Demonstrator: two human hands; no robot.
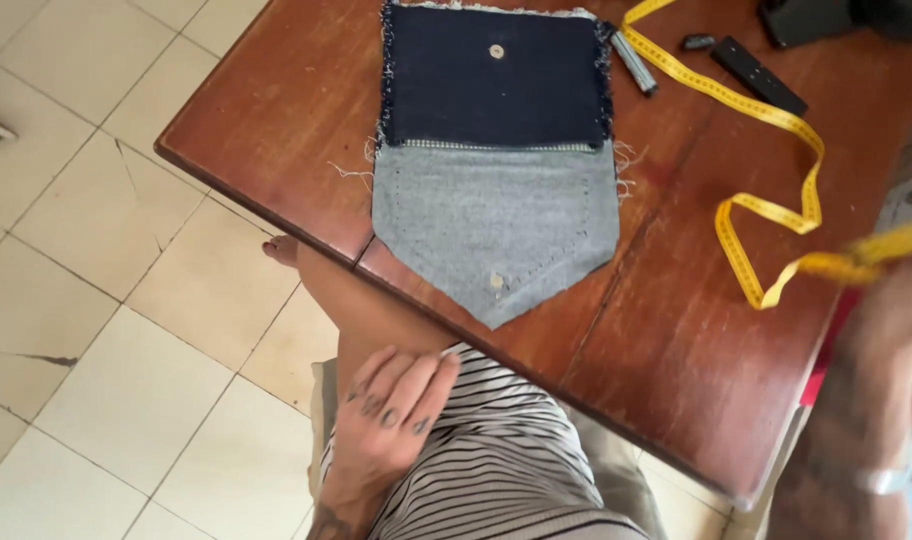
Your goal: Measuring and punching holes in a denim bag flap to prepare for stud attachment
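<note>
A denim piece point(496, 170) lies flat on the brown wooden table point(676, 340); its upper part is dark blue, its lower part pale grey and pointed, with a small button on each part. My left hand point(386, 420) rests open on my knee, on striped shorts, below the table edge. Blurred at the right edge, my right hand point(891, 330) is raised and holds one end of a yellow tape measure point(766, 205), which curls across the table toward the far side.
At the table's far right lie a grey pen-like tool point(634, 62), a small dark piece point(698, 42), a black bar point(759, 75) and a dark object point(806, 20). Cream floor tiles point(126, 300) spread to the left. My bare foot point(281, 250) shows under the table.
</note>
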